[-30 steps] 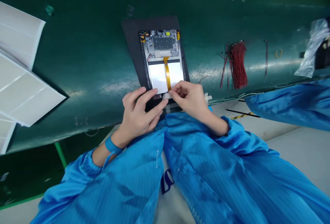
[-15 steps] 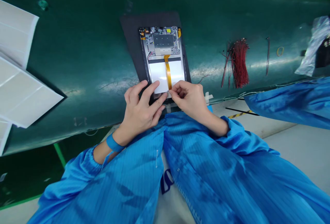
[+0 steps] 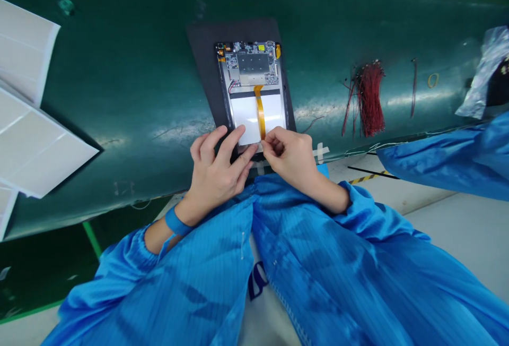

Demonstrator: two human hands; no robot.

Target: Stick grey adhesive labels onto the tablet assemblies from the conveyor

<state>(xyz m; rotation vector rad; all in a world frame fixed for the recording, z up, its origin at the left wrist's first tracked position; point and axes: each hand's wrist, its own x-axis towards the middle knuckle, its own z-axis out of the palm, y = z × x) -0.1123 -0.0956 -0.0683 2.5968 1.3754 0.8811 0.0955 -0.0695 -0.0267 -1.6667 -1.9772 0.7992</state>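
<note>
Several red wires (image 3: pixel 369 99) lie right of the tablet (image 3: pixel 251 91).

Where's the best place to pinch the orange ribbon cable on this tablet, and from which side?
Probably the lower end, from the near side: the orange ribbon cable lies flat on the white panel, and that end reaches the panel's edge.

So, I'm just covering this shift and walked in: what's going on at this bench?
A person in a blue smock is working on an opened tablet lying on a black mat. Their right hand pinches something small and pale at the lower end of an orange ribbon cable, while their left hand rests against the tablet's bottom edge. A bundle of red wires lies off to the side.
</note>
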